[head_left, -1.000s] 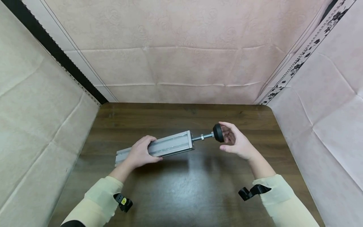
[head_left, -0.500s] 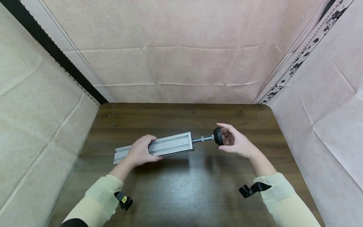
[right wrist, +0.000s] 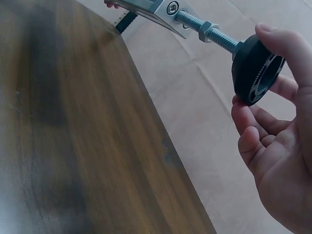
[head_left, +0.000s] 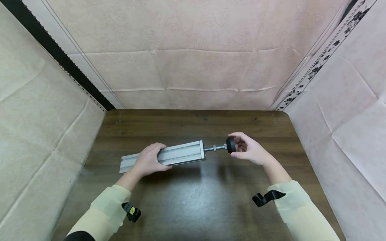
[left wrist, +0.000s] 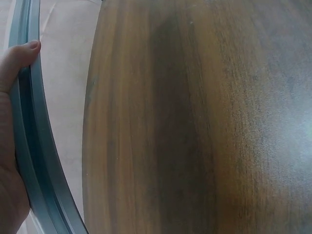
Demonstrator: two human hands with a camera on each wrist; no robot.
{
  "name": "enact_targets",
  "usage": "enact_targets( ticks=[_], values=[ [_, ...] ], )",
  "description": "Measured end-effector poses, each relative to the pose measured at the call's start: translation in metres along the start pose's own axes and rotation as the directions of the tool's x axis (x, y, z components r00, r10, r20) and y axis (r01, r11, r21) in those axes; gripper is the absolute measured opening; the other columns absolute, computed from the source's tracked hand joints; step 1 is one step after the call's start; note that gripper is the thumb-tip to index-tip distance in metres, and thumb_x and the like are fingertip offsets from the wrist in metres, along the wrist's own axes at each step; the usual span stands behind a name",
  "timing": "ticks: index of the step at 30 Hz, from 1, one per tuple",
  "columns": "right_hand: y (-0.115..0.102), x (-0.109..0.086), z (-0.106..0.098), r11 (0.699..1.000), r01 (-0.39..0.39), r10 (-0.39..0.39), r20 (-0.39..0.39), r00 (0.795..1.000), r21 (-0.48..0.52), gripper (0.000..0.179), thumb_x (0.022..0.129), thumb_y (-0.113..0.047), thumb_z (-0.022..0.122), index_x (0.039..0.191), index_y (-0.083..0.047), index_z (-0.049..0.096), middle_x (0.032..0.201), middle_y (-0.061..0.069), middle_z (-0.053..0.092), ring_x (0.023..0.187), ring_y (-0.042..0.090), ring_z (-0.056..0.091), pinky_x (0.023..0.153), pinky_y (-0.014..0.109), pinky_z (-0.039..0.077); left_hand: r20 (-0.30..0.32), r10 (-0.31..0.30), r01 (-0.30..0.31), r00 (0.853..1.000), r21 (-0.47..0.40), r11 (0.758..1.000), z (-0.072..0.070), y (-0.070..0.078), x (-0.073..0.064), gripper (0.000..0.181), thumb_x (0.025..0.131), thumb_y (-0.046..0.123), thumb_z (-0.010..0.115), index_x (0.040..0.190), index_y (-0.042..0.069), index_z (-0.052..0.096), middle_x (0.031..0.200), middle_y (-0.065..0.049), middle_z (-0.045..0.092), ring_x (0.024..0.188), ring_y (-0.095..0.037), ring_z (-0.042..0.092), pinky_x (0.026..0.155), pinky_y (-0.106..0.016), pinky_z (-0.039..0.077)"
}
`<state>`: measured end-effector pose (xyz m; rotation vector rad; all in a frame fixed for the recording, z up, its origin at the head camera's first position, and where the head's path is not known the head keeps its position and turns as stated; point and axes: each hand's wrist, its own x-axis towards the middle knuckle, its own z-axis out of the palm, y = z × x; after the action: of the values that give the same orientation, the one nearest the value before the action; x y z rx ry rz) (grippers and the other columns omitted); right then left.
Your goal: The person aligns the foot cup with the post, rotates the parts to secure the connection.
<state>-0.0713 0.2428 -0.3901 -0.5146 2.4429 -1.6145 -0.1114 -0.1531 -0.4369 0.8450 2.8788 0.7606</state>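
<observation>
A silver aluminium profile (head_left: 184,152) is held above the table, tilted slightly up to the right. My left hand (head_left: 148,160) grips it left of its middle, with the thumb along the near side; the left wrist view shows its grooved side (left wrist: 36,117). From the profile's right end sticks a threaded rod (right wrist: 223,40) with a hex nut (right wrist: 207,32) on it. At the rod's tip sits a black round levelling foot (head_left: 231,144). My right hand (head_left: 251,150) holds the foot's rim between thumb and fingertips. In the right wrist view, the foot's hollow underside faces the palm.
Below the hands lies a brown wood-grain table (head_left: 193,201), with its far edge beyond the profile. Pale cloth hangs behind it (head_left: 187,73) and on both sides. Black wrist cameras are strapped to the left sleeve (head_left: 105,207) and right sleeve (head_left: 297,204).
My right hand has moved slightly left, its fingers closer around the foot. The foot sits a little lower than before. The profile's left end has shifted slightly left and up.
</observation>
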Motion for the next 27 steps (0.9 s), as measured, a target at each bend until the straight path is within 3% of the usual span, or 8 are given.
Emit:
enact_targets(
  ticks=[17, 27],
  values=[
    [0.0041, -0.0007, 0.0056, 0.997, -0.075, 0.075, -0.013, 0.997, 0.010, 0.038, 0.086, -0.007, 0.065, 0.119, 0.004, 0.050, 0.090, 0.014, 0.059, 0.080, 0.021, 0.058, 0.070, 0.027, 0.048, 0.008, 0.007, -0.007, 1.000, 0.042, 0.999, 0.0018, -0.0010, 0.0024, 0.072, 0.061, 0.049, 0.079, 0.115, 0.006, 0.057, 0.112, -0.006, 0.060, 0.102, -0.023, 0.054, 0.090, -0.044, 0.041],
    [0.0085, -0.0010, 0.0034, 0.990, -0.140, 0.140, 0.012, 0.990, -0.033, 0.039, 0.091, -0.017, 0.061, 0.121, 0.003, 0.049, 0.092, 0.014, 0.061, 0.081, 0.019, 0.060, 0.070, 0.030, 0.049, 0.002, 0.016, -0.016, 1.000, 0.049, 0.999, 0.0019, -0.0024, 0.0020, 0.073, 0.061, 0.050, 0.079, 0.115, 0.007, 0.057, 0.113, -0.006, 0.059, 0.102, -0.023, 0.055, 0.090, -0.045, 0.041]
  ],
)
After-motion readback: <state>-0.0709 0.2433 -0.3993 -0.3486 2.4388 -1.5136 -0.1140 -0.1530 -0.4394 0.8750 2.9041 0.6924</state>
